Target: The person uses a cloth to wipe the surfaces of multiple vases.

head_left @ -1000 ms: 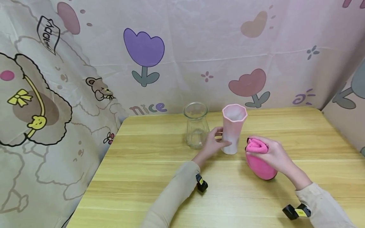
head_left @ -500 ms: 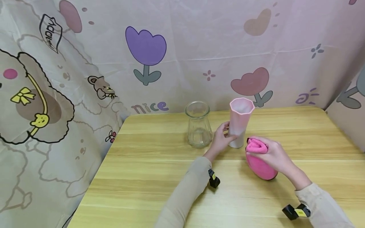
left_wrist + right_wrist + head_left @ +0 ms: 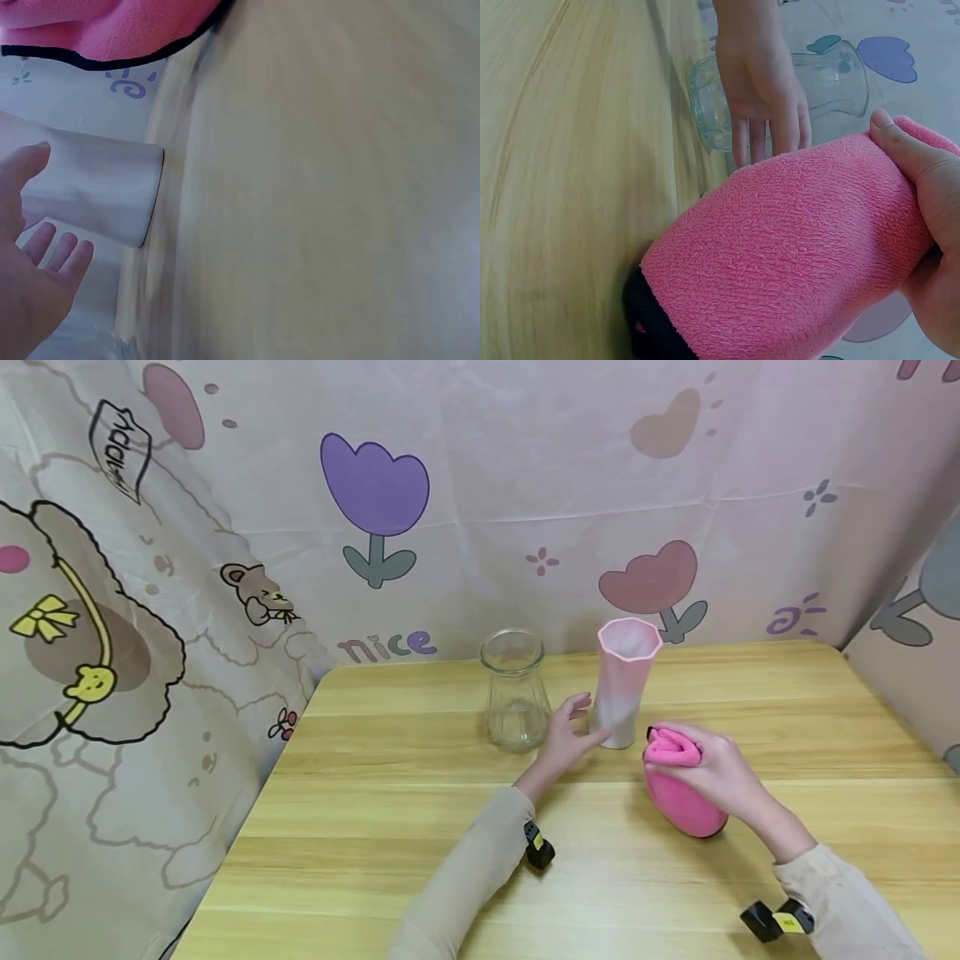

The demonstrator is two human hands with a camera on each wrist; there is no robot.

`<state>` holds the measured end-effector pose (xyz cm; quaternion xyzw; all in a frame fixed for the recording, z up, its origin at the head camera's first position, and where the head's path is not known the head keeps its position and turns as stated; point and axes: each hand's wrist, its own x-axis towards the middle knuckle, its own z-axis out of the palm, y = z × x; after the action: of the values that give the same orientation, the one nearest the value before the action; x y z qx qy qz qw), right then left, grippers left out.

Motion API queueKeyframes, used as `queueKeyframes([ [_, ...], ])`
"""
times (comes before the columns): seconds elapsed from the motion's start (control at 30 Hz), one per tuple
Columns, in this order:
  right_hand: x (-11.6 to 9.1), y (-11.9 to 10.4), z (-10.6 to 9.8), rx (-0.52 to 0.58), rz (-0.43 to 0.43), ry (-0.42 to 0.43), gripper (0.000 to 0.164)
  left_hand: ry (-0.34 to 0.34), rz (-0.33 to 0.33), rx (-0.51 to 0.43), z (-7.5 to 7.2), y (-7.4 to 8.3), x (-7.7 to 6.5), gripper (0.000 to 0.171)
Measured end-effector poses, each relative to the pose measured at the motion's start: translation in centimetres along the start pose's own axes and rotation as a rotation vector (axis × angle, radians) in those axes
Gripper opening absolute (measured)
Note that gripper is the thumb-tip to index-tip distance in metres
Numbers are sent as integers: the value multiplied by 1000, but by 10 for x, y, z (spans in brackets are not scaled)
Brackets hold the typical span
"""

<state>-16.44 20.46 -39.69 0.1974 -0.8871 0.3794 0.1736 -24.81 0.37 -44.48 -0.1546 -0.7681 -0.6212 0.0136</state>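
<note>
A tall pink-and-white vase (image 3: 627, 681) with a faceted rim stands upright on the table. My left hand (image 3: 562, 742) is at its left side, fingers spread and loosely extended, thumb toward the vase's lower front. In the left wrist view, the thumb overlaps the vase (image 3: 105, 180) and the other fingers sit apart below it. My right hand (image 3: 716, 768) grips a rolled pink towel (image 3: 684, 802) with black edging by its upper end. The towel (image 3: 795, 240) slants down toward the tabletop, in front of the vase and to its right.
A clear glass vase (image 3: 516, 693) with a flared rim stands left of the pink one, close to my left hand. Behind the wooden table (image 3: 360, 827) hangs a printed curtain (image 3: 480, 468), with another stretch along the left side.
The pink vase has shifted slightly right and back with my left hand. That hand has since loosened and drawn a little left, away from it. My right hand and the towel hold nearly still.
</note>
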Motion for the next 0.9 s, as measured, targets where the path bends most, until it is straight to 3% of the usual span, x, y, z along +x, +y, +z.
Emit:
queueKeyframes([
  [0.07, 0, 0, 0, -3, 5, 0, 49, -2, 25, 25, -7, 3, -7, 60],
  [0.27, -2, 3, -2, -5, 19, -7, 50, -41, 66, 18, -40, 32, -36, 54],
  [0.47, -3, 4, -3, -5, 29, -15, 50, -58, 74, 1, -71, 35, -50, 51],
  [0.73, -4, 2, -4, -20, 10, -3, 49, 48, 81, 2, -99, 36, -56, 49],
  [0.9, -4, 1, -4, -7, 2, 1, 48, 127, 89, 1, -116, 36, -52, 46],
])
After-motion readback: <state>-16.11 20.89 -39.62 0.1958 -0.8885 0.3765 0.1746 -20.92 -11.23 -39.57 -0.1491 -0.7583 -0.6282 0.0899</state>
